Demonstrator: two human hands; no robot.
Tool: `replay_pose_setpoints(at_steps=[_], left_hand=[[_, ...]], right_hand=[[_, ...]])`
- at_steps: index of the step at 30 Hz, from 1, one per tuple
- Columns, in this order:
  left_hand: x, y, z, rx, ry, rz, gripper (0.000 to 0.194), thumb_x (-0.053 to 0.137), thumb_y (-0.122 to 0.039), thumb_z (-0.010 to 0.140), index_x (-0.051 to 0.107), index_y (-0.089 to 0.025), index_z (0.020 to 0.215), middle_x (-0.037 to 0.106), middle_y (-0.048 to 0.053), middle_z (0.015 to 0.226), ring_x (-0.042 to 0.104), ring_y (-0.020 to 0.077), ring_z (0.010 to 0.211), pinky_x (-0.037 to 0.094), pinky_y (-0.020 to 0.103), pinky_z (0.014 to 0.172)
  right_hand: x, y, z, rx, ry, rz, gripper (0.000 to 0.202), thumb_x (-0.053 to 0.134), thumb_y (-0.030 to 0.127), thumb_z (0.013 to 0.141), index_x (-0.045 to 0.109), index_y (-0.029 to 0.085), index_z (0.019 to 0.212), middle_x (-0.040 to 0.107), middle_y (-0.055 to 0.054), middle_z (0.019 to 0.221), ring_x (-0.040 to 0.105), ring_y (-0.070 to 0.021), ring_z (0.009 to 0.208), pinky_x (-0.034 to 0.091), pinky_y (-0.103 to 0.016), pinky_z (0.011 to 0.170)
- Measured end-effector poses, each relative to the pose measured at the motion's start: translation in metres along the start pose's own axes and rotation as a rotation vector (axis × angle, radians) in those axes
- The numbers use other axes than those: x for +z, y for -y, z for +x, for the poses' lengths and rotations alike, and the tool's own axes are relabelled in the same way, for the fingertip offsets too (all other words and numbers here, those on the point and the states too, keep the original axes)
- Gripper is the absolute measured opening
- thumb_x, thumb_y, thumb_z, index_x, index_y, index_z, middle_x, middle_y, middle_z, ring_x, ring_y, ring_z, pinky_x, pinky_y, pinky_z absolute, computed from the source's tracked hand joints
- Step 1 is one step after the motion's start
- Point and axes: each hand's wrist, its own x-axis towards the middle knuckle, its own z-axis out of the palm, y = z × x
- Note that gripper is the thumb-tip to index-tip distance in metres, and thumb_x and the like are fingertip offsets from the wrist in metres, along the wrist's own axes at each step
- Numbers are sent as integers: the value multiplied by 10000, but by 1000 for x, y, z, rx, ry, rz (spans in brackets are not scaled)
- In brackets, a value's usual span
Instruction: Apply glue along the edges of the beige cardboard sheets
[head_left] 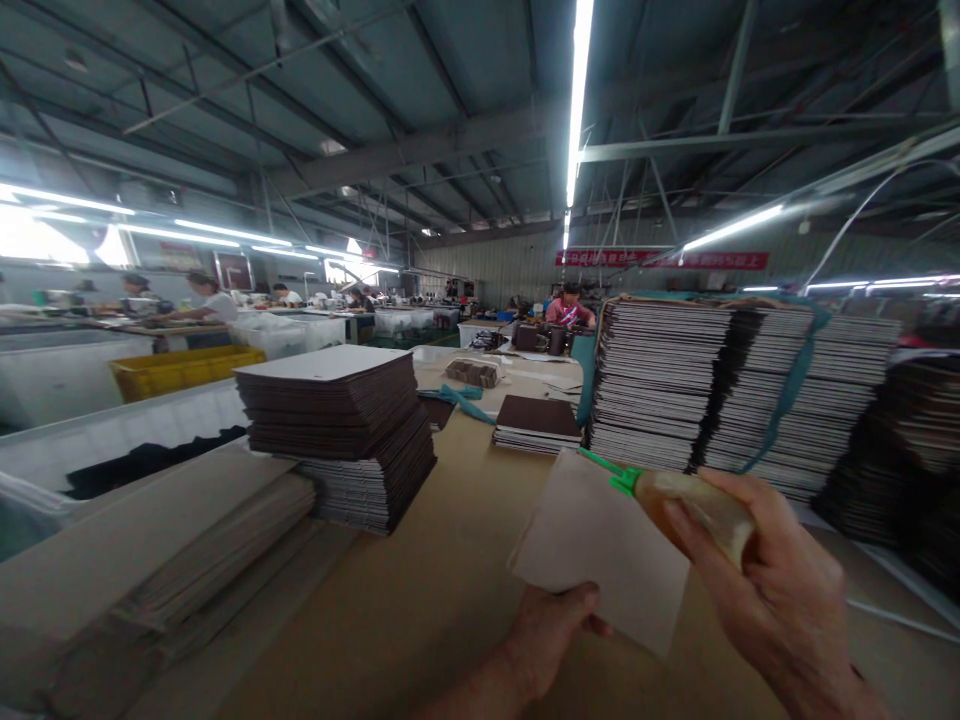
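My left hand grips the near edge of a pale, flat square panel, thumb on top, and holds it tilted above the brown tabletop. Wrapped in the fingers of my right hand is a squeeze bottle with amber contents. Its green nozzle points left, over the far edge of the panel; whether the tip touches the panel I cannot tell. Just beyond lies a low stack of dark-topped panels.
Tall panel stacks stand at the right, with a teal strip hanging over them. Another stack rises at the left, near wrapped sheets and a white bin. A person in red is farther back.
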Motion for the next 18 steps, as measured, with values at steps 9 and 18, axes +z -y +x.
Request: replay_pose_setpoints(at_steps=[9,18], left_hand=[[1,0,0,-26,35,-28,406,808,-374,595,699,-116,889,687,119,925,611,208,738,508,291,576],[3,-4,-2,-31,2,36,404,795,-390,605,710,-113,887,692,109,883,601,187,674,509,295,581]], right_hand=[[4,-1,1,-97,44,24,341,538,484,924,529,185,1088,586,-59,967,582,-213,792,466,-317,665],[-1,2,-1,-124,47,-41,325,539,464,930,526,178,1084,592,-56,956,609,-208,821,480,-283,622]])
